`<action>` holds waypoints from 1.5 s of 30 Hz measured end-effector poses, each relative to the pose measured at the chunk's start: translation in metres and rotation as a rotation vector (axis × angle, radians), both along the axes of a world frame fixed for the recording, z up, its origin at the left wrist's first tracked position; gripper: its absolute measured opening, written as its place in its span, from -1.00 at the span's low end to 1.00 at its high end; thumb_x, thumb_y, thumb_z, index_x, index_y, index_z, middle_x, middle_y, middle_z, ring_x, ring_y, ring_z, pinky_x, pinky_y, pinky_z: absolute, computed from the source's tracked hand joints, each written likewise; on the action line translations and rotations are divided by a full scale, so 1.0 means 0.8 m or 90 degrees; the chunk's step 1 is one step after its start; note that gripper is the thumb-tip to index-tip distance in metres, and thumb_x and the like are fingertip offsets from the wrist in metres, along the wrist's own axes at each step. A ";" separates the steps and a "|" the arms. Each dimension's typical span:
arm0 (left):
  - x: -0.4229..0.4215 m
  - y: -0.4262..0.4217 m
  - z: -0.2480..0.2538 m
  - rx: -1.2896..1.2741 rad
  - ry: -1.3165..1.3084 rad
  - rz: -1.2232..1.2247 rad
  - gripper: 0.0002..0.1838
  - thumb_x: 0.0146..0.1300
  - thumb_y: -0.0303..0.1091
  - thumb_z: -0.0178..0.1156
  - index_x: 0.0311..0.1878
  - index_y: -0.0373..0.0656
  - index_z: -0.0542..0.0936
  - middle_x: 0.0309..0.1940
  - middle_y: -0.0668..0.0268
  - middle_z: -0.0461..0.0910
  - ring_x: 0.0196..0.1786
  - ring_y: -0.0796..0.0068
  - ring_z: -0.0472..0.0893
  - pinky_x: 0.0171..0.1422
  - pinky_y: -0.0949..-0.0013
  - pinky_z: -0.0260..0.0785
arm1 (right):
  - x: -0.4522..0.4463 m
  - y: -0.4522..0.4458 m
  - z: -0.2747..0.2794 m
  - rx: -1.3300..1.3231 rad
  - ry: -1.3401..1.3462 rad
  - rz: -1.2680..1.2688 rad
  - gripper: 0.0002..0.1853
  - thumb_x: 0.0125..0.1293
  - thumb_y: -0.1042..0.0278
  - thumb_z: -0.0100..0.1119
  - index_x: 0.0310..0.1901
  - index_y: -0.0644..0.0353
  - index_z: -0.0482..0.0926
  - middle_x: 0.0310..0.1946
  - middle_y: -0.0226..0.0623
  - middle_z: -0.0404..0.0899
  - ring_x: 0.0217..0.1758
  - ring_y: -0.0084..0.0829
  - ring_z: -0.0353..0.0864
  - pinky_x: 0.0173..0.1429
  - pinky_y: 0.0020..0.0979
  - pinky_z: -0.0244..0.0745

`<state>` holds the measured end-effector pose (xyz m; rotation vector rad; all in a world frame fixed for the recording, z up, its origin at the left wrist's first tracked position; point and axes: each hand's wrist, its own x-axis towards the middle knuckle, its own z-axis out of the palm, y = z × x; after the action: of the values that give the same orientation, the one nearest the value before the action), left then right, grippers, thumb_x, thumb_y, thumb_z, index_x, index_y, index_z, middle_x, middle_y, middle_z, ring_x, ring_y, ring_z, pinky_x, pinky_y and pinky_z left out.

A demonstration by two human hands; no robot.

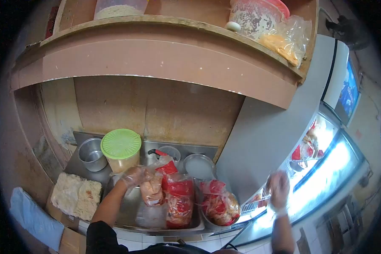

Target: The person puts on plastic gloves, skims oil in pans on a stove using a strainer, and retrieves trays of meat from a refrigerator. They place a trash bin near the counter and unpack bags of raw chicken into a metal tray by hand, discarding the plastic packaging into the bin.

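Observation:
My left hand (136,176), in a clear plastic glove, grips the top of a clear bag of pale meat (152,192) over the metal sink basin. Right beside that bag stands a larger red-printed bag of meat (180,203). My right hand (279,189), also in a clear glove, is raised in front of the open fridge (326,169). Its fingers look blurred, and I cannot make out whether they hold anything. Between the sink and the fridge, a round metal bowl (204,222) holds another red-printed bag of meat (221,205).
On the steel counter stand a metal pot (92,155), a tub with a green lid (121,144) and a bowl of whitish liquid (200,166). A crumb-covered tray (77,195) lies at the left. Overhead runs a wooden shelf (165,55). The fridge's glass door (338,182) hangs open at the right.

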<state>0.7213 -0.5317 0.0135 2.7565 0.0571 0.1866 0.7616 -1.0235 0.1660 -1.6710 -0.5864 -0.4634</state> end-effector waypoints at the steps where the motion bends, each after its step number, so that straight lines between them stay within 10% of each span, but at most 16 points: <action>1: 0.005 0.011 -0.008 0.014 -0.013 -0.026 -0.63 0.19 -0.08 0.24 -0.17 -0.22 0.60 -0.29 0.02 0.64 -0.20 0.05 0.64 -0.05 0.11 0.47 | 0.011 0.036 0.077 -0.086 -0.139 0.008 -0.86 0.35 0.29 0.06 -0.29 0.17 0.44 -0.51 -0.44 0.39 -0.47 -0.56 0.42 -0.39 -0.51 0.34; 5: 0.029 0.038 -0.024 0.159 0.033 -0.098 -0.65 0.19 -0.08 0.17 -0.20 -0.20 0.62 -0.27 0.00 0.63 -0.18 0.01 0.63 -0.06 0.07 0.46 | 0.012 0.213 0.350 -0.315 -0.598 -0.271 -0.63 0.33 0.07 0.08 -0.18 0.29 0.55 -0.31 -0.17 0.60 -0.20 -0.33 0.59 -0.05 -0.32 0.43; 9: 0.032 0.057 -0.055 0.114 0.008 -0.079 -0.71 0.27 -0.16 0.02 -0.17 -0.15 0.61 -0.25 0.00 0.61 -0.16 0.00 0.61 -0.03 0.06 0.44 | 0.078 0.324 0.473 -0.732 -0.343 -0.392 -0.64 0.21 0.05 0.07 -0.19 0.16 0.66 -0.20 -0.10 0.66 -0.16 -0.20 0.65 -0.02 -0.33 0.48; 15: 0.047 0.072 -0.097 0.079 -0.177 -0.101 -0.73 0.26 -0.24 0.02 -0.06 -0.13 0.53 -0.15 0.00 0.60 -0.10 0.01 0.62 -0.04 0.05 0.46 | 0.103 0.348 0.486 -0.778 -0.197 -0.459 -0.60 0.30 0.01 0.02 -0.02 0.14 0.57 -0.22 -0.25 0.59 -0.20 -0.35 0.55 -0.10 -0.37 0.43; 21: 0.072 0.079 -0.099 -0.085 -0.006 -0.113 -0.61 0.40 -0.23 -0.13 0.19 -0.18 0.43 -0.06 0.09 0.61 -0.03 0.18 0.59 0.10 0.23 0.43 | 0.051 0.266 0.476 -0.528 -0.226 -0.486 -0.54 0.38 -0.02 -0.04 0.14 0.11 0.47 -0.24 -0.41 0.52 -0.23 -0.50 0.46 -0.18 -0.41 0.38; 24: 0.096 0.090 -0.186 -0.307 -0.182 -0.191 -0.55 0.44 -0.19 -0.17 0.26 -0.22 0.37 -0.02 0.12 0.60 0.03 0.24 0.56 0.18 0.25 0.38 | 0.028 0.132 0.462 -0.440 -0.153 -0.212 -0.48 0.41 -0.06 -0.06 0.25 0.09 0.40 -0.30 -0.49 0.43 -0.36 -0.61 0.30 -0.26 -0.54 0.25; 27: 0.124 0.106 -0.228 -0.047 -0.283 -0.171 -0.54 0.46 -0.14 -0.17 0.27 -0.22 0.39 0.00 0.10 0.59 0.05 0.26 0.56 0.20 0.24 0.35 | -0.060 0.111 0.340 -0.215 -0.112 -0.179 -0.56 0.44 0.07 -0.07 0.22 0.15 0.38 -0.24 -0.38 0.50 -0.27 -0.51 0.44 -0.17 -0.45 0.35; 29: 0.052 0.075 -0.083 -0.579 0.003 -0.148 -0.50 0.46 -0.07 -0.14 0.25 -0.24 0.41 0.00 0.03 0.58 0.08 0.22 0.56 0.19 0.24 0.35 | -0.119 0.102 0.240 -0.206 -0.053 -0.183 -0.62 0.43 0.12 -0.05 0.14 0.16 0.40 -0.27 -0.33 0.51 -0.29 -0.43 0.47 -0.20 -0.40 0.37; 37: 0.107 0.092 -0.143 -0.409 -0.120 -0.194 -0.47 0.46 -0.02 -0.12 0.21 -0.32 0.44 -0.07 0.12 0.61 -0.01 0.33 0.55 0.14 0.25 0.35 | -0.203 0.186 -0.149 -0.490 0.248 -0.075 -0.81 0.40 0.28 -0.01 -0.16 0.23 0.49 -0.40 -0.11 0.56 -0.37 -0.11 0.57 -0.31 -0.16 0.42; 41: 0.106 0.075 -0.119 -0.511 0.000 -0.199 -0.50 0.46 -0.05 -0.09 0.19 -0.30 0.45 0.02 0.03 0.58 0.08 0.21 0.55 0.14 0.29 0.36 | -0.195 0.215 -0.219 -0.680 0.167 -0.143 -0.65 0.39 0.04 0.00 -0.15 0.21 0.49 -0.45 0.06 0.58 -0.36 0.11 0.59 -0.26 0.02 0.47; 45: 0.107 0.058 -0.122 -0.215 -0.183 -0.266 -0.60 0.45 -0.15 -0.07 0.11 -0.26 0.51 0.01 0.08 0.58 0.06 0.28 0.56 0.10 0.36 0.38 | -0.169 0.237 -0.211 -0.820 0.334 -0.166 -0.52 0.41 -0.13 -0.14 -0.10 0.21 0.45 -0.39 0.09 0.61 -0.26 0.10 0.63 -0.20 0.01 0.52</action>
<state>0.8072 -0.4853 -0.0842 2.3175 -0.5095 0.4128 0.6262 -0.8339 -0.0028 -2.9730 -0.2346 0.2989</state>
